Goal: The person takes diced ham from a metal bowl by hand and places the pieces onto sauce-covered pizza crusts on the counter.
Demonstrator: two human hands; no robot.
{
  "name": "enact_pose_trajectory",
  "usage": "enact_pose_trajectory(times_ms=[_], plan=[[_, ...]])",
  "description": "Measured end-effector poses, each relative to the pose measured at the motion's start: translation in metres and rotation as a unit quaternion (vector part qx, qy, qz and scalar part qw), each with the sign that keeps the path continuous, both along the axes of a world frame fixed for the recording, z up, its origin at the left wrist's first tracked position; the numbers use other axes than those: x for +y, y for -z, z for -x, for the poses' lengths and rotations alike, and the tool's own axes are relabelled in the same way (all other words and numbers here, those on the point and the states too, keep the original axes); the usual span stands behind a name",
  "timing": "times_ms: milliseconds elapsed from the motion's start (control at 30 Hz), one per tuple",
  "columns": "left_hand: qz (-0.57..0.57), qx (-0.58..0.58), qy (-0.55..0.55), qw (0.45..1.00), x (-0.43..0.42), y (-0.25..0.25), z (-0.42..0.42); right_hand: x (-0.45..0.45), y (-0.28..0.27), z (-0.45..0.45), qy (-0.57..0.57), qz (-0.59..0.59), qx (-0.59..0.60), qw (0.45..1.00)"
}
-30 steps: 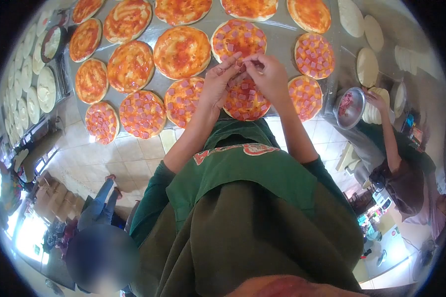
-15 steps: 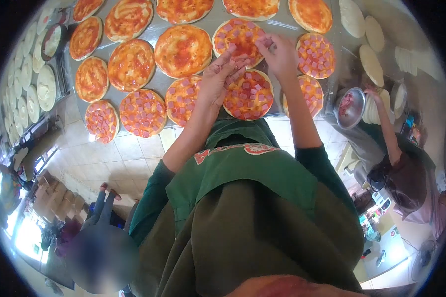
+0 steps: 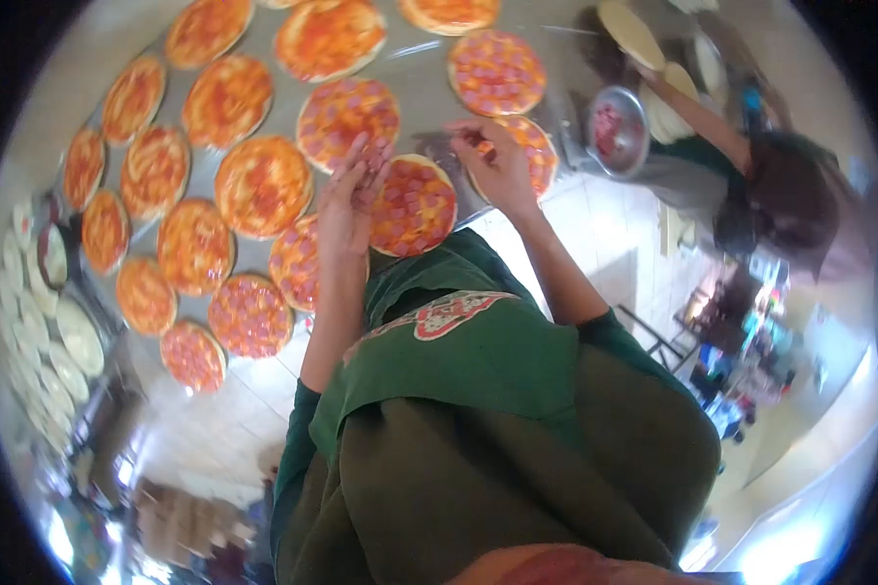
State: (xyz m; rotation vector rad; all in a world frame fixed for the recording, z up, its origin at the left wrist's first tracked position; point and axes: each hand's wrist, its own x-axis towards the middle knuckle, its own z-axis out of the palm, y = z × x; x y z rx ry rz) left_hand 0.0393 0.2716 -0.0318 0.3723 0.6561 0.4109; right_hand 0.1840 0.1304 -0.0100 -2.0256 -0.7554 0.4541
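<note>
My left hand (image 3: 349,200) is open, its fingers stretched out between two pizzas topped with pink ham cubes: the upper pizza (image 3: 346,112) and the nearer pizza (image 3: 415,210). Whether a few bits lie in its palm, I cannot make out. My right hand (image 3: 499,171) is over the left side of another ham-topped pizza (image 3: 539,156). Its fingers are curled toward the thumb, and anything pinched at the tips is too small to name. One more ham-topped pizza (image 3: 498,73) lies beyond this hand.
Several sauced pizza bases (image 3: 263,187) fill the left of the metal table (image 3: 415,97). Plain dough rounds (image 3: 78,336) sit at far left. To the right, a metal bowl (image 3: 618,132) holds pink ham pieces, beside a co-worker's arm (image 3: 698,122) and stacked dough rounds (image 3: 668,107).
The view has turned and swung right, so the table appears tilted. My right hand has moved off the upper pizza to the right. That pizza now shows ham over more of its top.
</note>
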Motion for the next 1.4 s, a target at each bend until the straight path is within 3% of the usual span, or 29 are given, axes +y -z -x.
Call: enact_pose_trajectory(times_ms=[100, 167, 233, 300, 433, 633, 700, 900, 1000, 1133, 1200, 1233, 1300, 1333, 1400], plan=[[0.016, -0.02, 0.075, 0.997, -0.008, 0.008, -0.008, -0.071, 0.004, -0.022, 0.162, -0.012, 0.001, 0.987], [0.001, -0.043, 0.119, 0.992, -0.018, -0.001, -0.022, -0.129, 0.006, -0.045, 0.227, 0.026, -0.089, 0.969], [0.007, -0.052, 0.153, 0.987, -0.032, -0.009, -0.036, -0.182, 0.009, -0.065, 0.32, 0.047, -0.099, 0.941], [0.03, -0.043, 0.18, 0.982, -0.047, -0.015, -0.053, -0.217, 0.009, -0.092, 0.36, 0.014, -0.034, 0.932], [0.008, -0.033, 0.207, 0.978, -0.082, -0.032, -0.08, -0.271, 0.051, -0.169, 0.33, 0.126, -0.027, 0.935], [0.007, -0.036, 0.239, 0.97, -0.151, -0.016, -0.147, -0.279, 0.121, -0.244, 0.139, 0.384, -0.191, 0.893], [0.033, -0.065, 0.278, 0.958, -0.177, -0.007, -0.182, -0.269, 0.118, -0.242, 0.105, 0.403, -0.197, 0.888], [-0.028, -0.038, 0.309, 0.95, -0.252, 0.017, -0.284, -0.253, 0.127, -0.251, 0.084, 0.374, -0.136, 0.914], [-0.173, 0.062, 0.298, 0.937, -0.279, 0.043, -0.316, -0.262, 0.141, -0.261, 0.062, 0.324, -0.157, 0.931], [-0.465, 0.125, 0.392, 0.784, -0.292, 0.089, -0.334, -0.278, 0.126, -0.279, 0.054, 0.235, -0.116, 0.963], [-0.598, 0.131, 0.396, 0.685, -0.296, 0.073, -0.334, -0.285, 0.086, -0.275, 0.075, 0.157, -0.081, 0.981], [-0.659, 0.132, 0.394, 0.628, -0.297, 0.066, -0.332, -0.288, 0.078, -0.274, 0.099, 0.141, -0.005, 0.985], [-0.835, 0.135, 0.288, 0.449, -0.297, 0.064, -0.329, -0.291, 0.067, -0.273, 0.143, 0.105, 0.146, 0.973], [-0.901, 0.133, 0.227, 0.346, -0.296, 0.064, -0.328, -0.29, 0.062, -0.271, 0.15, 0.103, 0.162, 0.97], [-0.807, 0.037, 0.282, 0.518, -0.289, 0.057, -0.329, -0.286, 0.057, -0.268, 0.164, 0.1, 0.192, 0.962]])
